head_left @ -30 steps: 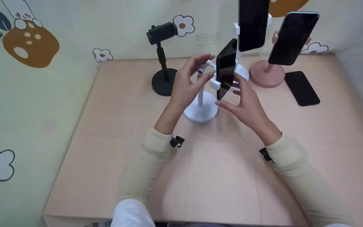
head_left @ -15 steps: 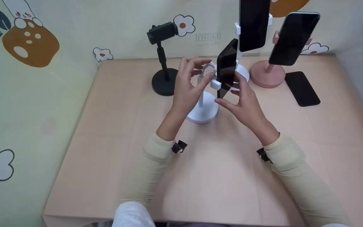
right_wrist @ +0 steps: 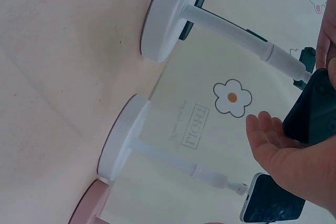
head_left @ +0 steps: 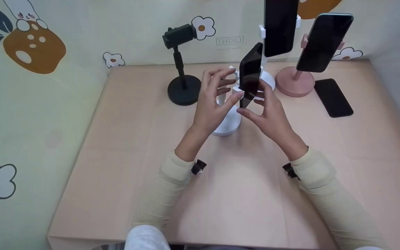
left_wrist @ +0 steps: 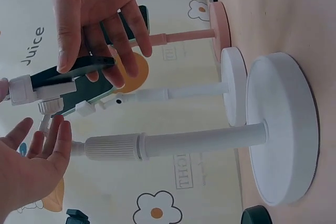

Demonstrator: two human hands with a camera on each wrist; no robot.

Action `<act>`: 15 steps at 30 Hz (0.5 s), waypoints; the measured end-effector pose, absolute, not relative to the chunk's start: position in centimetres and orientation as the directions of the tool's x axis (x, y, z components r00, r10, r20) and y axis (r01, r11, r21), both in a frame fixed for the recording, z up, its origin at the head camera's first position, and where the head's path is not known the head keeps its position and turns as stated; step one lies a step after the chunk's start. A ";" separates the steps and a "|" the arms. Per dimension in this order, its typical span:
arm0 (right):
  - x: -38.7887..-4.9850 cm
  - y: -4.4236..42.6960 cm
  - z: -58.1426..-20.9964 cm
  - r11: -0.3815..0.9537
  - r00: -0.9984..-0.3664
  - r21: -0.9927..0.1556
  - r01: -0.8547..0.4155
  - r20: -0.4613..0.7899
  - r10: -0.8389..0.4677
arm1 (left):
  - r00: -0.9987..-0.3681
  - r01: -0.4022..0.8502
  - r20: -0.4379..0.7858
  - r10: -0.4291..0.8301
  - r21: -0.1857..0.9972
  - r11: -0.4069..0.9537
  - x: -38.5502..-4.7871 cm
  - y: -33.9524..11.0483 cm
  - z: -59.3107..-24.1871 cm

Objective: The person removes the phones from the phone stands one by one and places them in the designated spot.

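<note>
A black smartphone (head_left: pixel 251 73) stands nearly edge-on in the clamp of a white phone stand (head_left: pixel 228 125). My left hand (head_left: pixel 212 100) is left of the phone, its thumb on the white clamp block (left_wrist: pixel 22 90). Its bent fingers reach round to the stand's joint (left_wrist: pixel 50 107) behind the clamp. From the right, my right hand (head_left: pixel 273 116) holds the phone, with the thumb at its lower edge and the fingers at its other side. In the right wrist view the phone's dark face (right_wrist: pixel 315 111) lies above the right palm; part of the left hand shows behind it.
Close behind is another white stand (head_left: pixel 268 81) holding a phone (head_left: pixel 280 27). A pink stand (head_left: pixel 294 83) with a phone (head_left: pixel 325 41) is at right, and a phone (head_left: pixel 333 97) lies flat beside it. A black stand (head_left: pixel 184 92) is at back left.
My left hand has shifted slightly right and toward me, its thumb going from the stand's joint to the clamp block and its fingers spreading. The phone and my right hand have hardly moved.
</note>
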State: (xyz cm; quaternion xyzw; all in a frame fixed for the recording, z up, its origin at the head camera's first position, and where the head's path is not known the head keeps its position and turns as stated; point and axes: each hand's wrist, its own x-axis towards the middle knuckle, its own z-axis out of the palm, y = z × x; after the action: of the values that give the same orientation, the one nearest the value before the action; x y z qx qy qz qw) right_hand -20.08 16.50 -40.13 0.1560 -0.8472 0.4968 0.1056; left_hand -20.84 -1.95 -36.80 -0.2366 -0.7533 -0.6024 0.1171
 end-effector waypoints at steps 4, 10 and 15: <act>-20.1 16.4 -40.2 0.454 -0.930 -0.812 -0.366 0.330 -0.159 | -0.879 0.463 0.418 0.231 0.865 0.196 -20.6 -1.7 -36.8; -20.1 16.3 -40.3 0.439 -0.927 -0.817 -0.373 0.339 -0.157 | -0.887 0.446 0.386 0.252 0.859 0.252 -20.3 -1.6 -36.6; -20.2 16.0 -40.2 0.425 -0.920 -0.817 -0.391 0.361 -0.152 | -0.887 0.453 0.387 0.252 0.837 0.307 -20.2 -1.6 -36.2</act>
State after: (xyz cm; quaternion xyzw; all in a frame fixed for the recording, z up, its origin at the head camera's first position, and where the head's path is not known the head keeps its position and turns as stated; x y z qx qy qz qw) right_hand -20.16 16.03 -40.21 0.1624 -0.8359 0.5112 0.1165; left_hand -20.15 -1.61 -36.19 -0.2195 -0.8032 -0.5462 0.0917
